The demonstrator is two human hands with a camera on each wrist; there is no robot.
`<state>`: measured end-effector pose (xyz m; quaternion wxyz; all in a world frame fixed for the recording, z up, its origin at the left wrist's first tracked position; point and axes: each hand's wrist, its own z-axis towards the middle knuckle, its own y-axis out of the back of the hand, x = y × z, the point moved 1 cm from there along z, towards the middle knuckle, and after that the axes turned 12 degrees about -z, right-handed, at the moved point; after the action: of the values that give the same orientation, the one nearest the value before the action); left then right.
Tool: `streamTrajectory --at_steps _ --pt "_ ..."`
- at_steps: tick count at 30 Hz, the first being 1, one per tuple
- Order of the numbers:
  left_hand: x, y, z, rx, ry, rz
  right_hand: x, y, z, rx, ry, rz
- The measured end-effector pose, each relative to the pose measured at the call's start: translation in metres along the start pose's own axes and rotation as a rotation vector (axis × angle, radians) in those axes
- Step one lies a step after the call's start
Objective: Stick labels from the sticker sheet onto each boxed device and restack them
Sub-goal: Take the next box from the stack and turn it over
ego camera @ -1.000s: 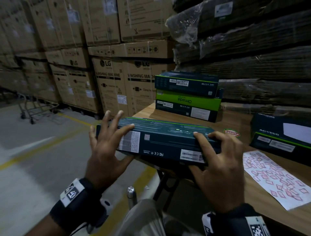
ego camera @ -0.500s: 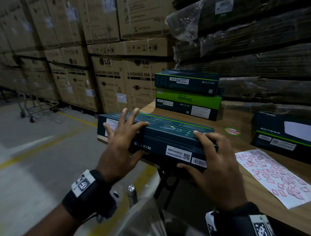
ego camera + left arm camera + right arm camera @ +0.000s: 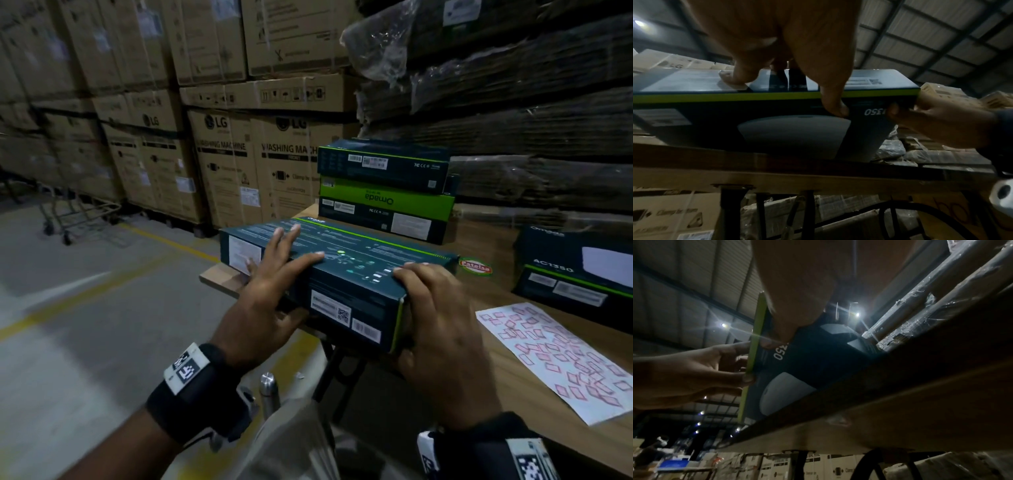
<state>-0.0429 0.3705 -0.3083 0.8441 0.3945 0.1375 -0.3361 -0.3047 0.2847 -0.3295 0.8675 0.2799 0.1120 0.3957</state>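
Observation:
I hold a dark teal boxed device [image 3: 342,260] flat and low over the near left corner of the wooden table [image 3: 479,240]. My left hand [image 3: 274,274] grips its near long side, fingers spread on top; in the left wrist view the thumb [image 3: 835,110] presses the underside. My right hand [image 3: 442,315] grips the box's near right corner, fingers curled over the top edge. A stack of three boxed devices [image 3: 383,192] stands behind it. The white sticker sheet [image 3: 561,356] with red labels lies on the table to the right.
Another boxed device [image 3: 575,270] lies at the right, beyond the sheet, and a round logo sticker [image 3: 475,266] is on the tabletop. LG cartons [image 3: 222,154] and wrapped cardboard stacks [image 3: 513,102] rise behind. A metal bottle [image 3: 269,390] and a cart [image 3: 78,216] are on my left.
The box moved forward over the table corner and tipped flat, so its top face shows. My left hand slid from the box's left end toward its middle.

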Motion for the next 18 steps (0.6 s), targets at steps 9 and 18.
streamTrajectory --at_steps 9,18 --pt "0.029 0.004 -0.008 0.05 0.002 -0.045 -0.025 -0.005 -0.001 0.086 0.05 -0.104" --pt "0.0 -0.002 -0.02 0.069 -0.117 -0.059 0.015 0.001 0.001 -0.008 0.006 -0.165"
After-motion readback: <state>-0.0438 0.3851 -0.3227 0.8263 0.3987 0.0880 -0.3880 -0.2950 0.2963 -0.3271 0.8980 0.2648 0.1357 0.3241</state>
